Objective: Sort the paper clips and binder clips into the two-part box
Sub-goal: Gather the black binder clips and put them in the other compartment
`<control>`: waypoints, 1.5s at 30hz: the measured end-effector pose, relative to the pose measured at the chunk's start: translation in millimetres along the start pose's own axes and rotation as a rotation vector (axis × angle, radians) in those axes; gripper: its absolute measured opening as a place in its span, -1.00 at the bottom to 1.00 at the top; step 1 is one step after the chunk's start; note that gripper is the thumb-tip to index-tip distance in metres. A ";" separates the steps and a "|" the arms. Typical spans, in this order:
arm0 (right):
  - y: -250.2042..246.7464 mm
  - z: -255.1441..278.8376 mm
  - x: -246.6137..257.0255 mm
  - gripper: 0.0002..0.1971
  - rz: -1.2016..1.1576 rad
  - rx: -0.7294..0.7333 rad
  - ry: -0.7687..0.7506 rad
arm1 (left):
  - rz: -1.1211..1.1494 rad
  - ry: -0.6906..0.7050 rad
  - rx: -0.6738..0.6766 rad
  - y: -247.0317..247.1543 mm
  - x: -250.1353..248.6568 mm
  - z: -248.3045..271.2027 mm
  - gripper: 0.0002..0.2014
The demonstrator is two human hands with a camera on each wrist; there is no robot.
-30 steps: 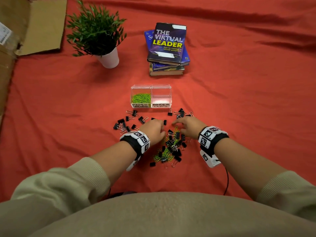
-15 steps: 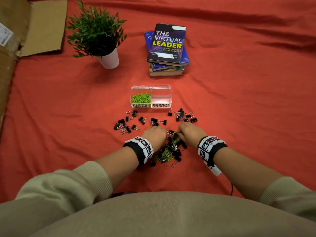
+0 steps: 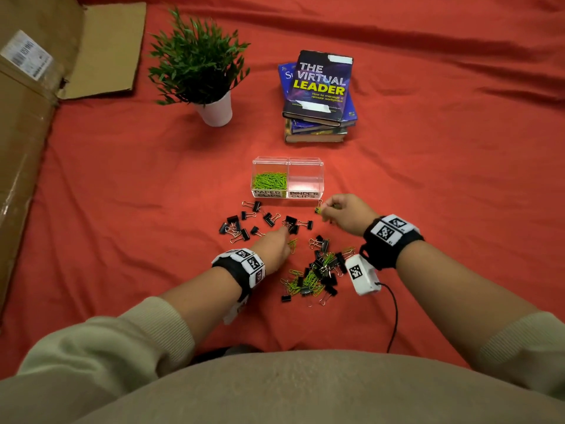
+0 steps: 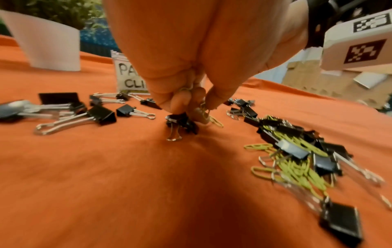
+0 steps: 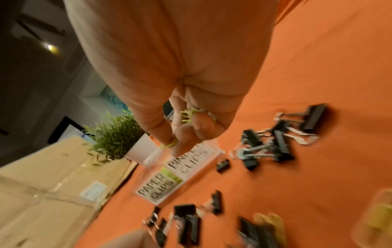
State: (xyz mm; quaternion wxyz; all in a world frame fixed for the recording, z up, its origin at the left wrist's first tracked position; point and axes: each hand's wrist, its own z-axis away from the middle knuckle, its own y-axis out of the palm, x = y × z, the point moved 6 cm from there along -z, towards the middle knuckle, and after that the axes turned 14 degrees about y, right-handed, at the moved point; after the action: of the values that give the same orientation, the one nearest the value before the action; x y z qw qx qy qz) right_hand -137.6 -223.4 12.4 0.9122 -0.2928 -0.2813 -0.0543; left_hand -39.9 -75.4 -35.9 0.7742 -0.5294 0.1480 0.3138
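Right hand [image 3: 344, 214]: fingers curled, pinching green paper clips [image 5: 188, 115], just right of the two-part box [image 3: 287, 177].
Left hand [image 3: 273, 247]: pinching paper clips among scattered binder clips [image 3: 244, 223].
Box: left half holds paper clips; right half bare.
Advice: release over left half only.

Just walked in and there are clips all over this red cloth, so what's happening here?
A person is sorting clips into a clear two-part box. Its paper clips side holds green paper clips; the binder clips side looks empty. The right hand holds green paper clips near the box. The left hand pinches paper clips beside a black binder clip. A mixed pile is still unsorted.
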 end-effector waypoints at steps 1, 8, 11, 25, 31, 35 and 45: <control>-1.3 -2.1 12.7 -0.82 -0.037 0.009 -0.003 | 0.036 0.001 -0.019 -2.7 2.1 2.0 -0.81; 13.7 -38.0 114.1 -0.79 0.118 -0.132 -0.138 | 0.176 -0.066 -0.119 -20.1 19.3 13.5 -0.91; 35.6 -50.8 140.0 -0.74 0.284 -0.180 -0.144 | 0.176 -0.089 -0.116 -26.8 30.8 16.8 -0.94; 9.5 -44.1 106.7 -0.65 -0.041 -0.264 -0.189 | -0.057 0.068 -0.254 -129.6 34.8 -34.9 -0.81; -4.6 -18.7 24.7 -0.83 0.101 -0.204 0.056 | -0.260 0.106 -0.164 -138.1 26.5 -79.5 -0.74; 20.0 -4.9 -18.6 -0.92 0.301 -0.118 0.179 | -0.381 0.172 -0.218 -129.2 14.0 -75.3 -0.69; 53.9 7.7 -41.6 -0.88 0.264 -0.136 0.103 | -0.424 0.184 -0.089 -25.6 -23.2 -16.3 -0.72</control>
State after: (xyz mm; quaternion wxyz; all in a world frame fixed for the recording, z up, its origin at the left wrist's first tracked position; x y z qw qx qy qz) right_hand -161.9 -177.5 -32.2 0.9028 -0.3850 -0.1887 0.0322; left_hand -39.4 -104.1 -10.8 0.7819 -0.6087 0.0896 0.1008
